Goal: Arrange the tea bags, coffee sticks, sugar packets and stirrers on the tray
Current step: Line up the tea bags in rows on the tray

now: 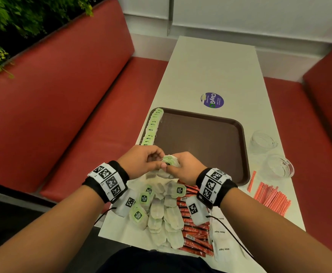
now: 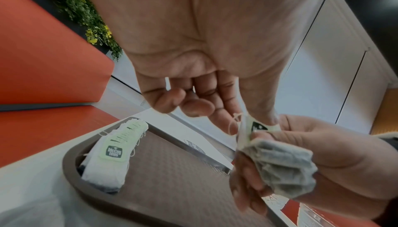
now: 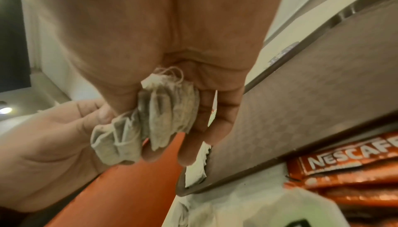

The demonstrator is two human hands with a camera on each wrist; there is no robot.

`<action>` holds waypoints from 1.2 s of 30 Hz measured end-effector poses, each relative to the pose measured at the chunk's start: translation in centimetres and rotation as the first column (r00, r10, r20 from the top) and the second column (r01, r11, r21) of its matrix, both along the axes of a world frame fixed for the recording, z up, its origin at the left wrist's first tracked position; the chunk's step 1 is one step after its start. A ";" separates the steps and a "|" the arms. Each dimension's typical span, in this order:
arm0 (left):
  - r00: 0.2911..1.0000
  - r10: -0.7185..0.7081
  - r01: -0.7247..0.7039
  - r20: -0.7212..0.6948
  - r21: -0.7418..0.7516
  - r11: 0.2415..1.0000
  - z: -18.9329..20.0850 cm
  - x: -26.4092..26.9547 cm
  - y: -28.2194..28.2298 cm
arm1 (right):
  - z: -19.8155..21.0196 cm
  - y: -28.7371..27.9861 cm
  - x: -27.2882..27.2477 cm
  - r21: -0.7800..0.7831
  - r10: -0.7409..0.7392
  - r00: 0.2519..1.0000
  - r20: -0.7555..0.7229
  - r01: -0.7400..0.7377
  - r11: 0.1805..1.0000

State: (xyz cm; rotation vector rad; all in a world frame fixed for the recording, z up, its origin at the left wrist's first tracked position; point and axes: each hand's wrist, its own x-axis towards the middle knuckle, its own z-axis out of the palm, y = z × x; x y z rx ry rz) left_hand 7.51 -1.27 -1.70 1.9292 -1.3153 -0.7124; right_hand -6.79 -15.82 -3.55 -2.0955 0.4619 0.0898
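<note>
The brown tray (image 1: 200,134) lies on the white table, with a row of green-tagged tea bags (image 1: 153,127) overlapping along its left edge, also seen in the left wrist view (image 2: 112,154). Above the tray's near edge my right hand (image 1: 173,167) grips a small bunch of tea bags (image 3: 116,137). My left hand (image 1: 159,161) pinches the green tag (image 2: 258,127) of one of them between thumb and forefinger. Near me lie a loose pile of tea bags (image 1: 161,213), red coffee sticks (image 1: 194,229), white sugar packets (image 1: 222,239) and orange stirrers (image 1: 269,198).
Two clear glass cups (image 1: 263,142) (image 1: 279,166) stand right of the tray. A purple sticker (image 1: 212,100) marks the table beyond it. Red benches (image 1: 62,115) flank the narrow table, and plants sit behind the left one.
</note>
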 end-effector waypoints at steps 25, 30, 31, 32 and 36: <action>0.953 0.295 -0.288 0.074 -0.088 0.954 0.5 2.0 -1.6 | 0.3 -3.5 0.5 0.199 -0.253 0.951 0.179 0.217 0.956; 0.978 0.205 -0.201 0.030 -0.116 0.973 1.3 1.2 -2.8 | 0.4 -3.2 2.2 0.038 -0.183 0.966 0.181 0.179 0.983; 0.977 0.209 -0.202 0.045 -0.135 0.970 1.3 1.2 -3.0 | 0.3 -3.2 2.4 0.011 -0.174 0.970 0.171 0.175 0.985; 0.974 0.218 -0.206 0.063 -0.156 0.966 1.4 1.4 -3.2 | 0.2 -3.2 2.5 0.004 -0.176 0.970 0.165 0.178 0.984; 0.969 0.244 -0.233 0.046 -0.169 0.958 1.0 1.8 -3.8 | 0.3 -3.7 2.7 0.014 -0.196 0.969 0.151 0.196 0.980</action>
